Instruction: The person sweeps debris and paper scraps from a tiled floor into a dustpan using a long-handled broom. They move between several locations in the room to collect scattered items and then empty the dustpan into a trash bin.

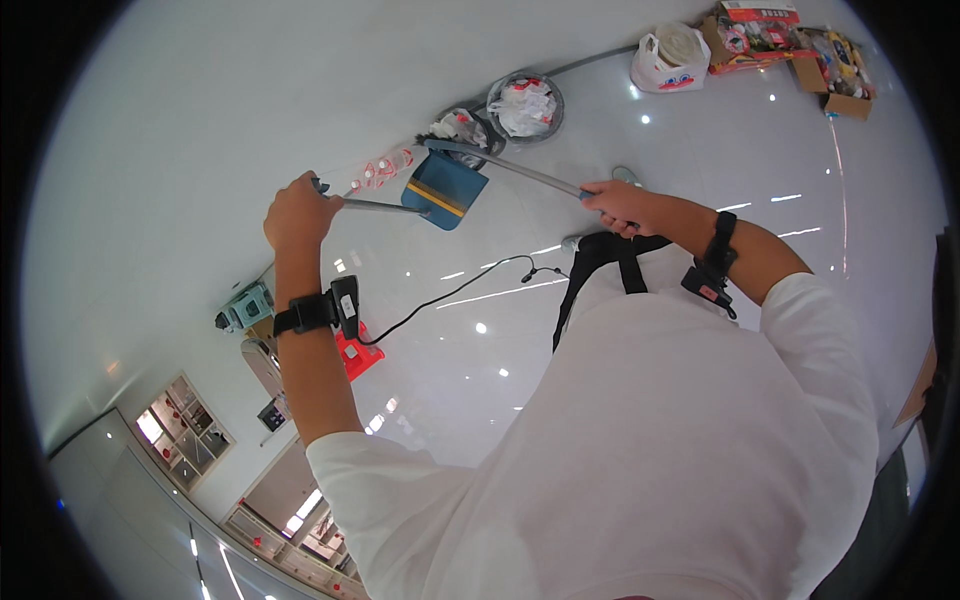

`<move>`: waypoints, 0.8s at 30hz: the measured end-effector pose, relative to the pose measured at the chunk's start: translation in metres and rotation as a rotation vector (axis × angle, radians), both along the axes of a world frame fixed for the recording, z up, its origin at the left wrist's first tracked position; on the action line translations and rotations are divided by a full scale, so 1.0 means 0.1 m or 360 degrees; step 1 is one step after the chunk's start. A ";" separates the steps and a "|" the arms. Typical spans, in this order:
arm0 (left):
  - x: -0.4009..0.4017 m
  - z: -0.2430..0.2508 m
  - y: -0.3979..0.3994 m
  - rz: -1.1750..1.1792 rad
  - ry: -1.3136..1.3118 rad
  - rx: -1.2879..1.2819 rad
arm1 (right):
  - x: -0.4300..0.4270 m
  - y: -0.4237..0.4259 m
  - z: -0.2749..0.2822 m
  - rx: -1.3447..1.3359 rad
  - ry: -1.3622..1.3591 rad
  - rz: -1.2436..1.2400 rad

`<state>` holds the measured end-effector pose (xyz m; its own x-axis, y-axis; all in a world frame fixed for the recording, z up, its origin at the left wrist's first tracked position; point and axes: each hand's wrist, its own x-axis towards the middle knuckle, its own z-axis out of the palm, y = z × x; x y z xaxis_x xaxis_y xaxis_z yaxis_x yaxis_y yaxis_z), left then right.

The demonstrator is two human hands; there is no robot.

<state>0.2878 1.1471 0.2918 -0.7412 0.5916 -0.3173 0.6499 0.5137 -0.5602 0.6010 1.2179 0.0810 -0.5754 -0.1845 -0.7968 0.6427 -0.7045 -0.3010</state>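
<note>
My left hand (304,212) is closed around the upper end of a dustpan's metal handle. The blue dustpan (448,184) with a yellow comb strip hangs in front of a dark trash bin (489,139) holding crumpled wrappers. A broom's long metal handle (529,172) is gripped in my right hand (619,206). The broom's blue head (448,145), with dark bristles, lies across the dustpan's far edge, by the bin. Whether anything lies inside the dustpan cannot be told.
A second bin (525,109) with a white liner stands by the wall. Plastic bottles (382,169) stand left of the dustpan. Along the wall are a white plastic bag (670,60) and filled cardboard boxes (757,41). A red plastic stool (360,354) stands near my left forearm; a black cable (442,298) hangs nearby.
</note>
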 end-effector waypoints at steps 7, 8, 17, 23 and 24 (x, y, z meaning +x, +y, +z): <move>0.03 0.18 -0.63 0.0192 -0.0033 0.0223 | -0.31 -0.12 -0.16 0.0004 -0.0018 0.0021; 0.02 0.19 -0.82 0.0180 -0.0018 0.0279 | -0.33 -0.12 -0.09 0.0027 -0.0005 0.0047; 0.99 -0.01 -2.16 0.0856 0.0042 0.0745 | -0.13 0.21 0.65 0.0072 0.0024 0.0246; 1.39 -0.59 -2.90 0.1395 -0.0075 0.0888 | -0.02 0.26 1.17 0.0164 -0.0148 0.0155; 1.44 -0.71 -3.02 0.1468 -0.0102 0.0943 | -0.02 0.26 1.22 0.0201 -0.0156 0.0197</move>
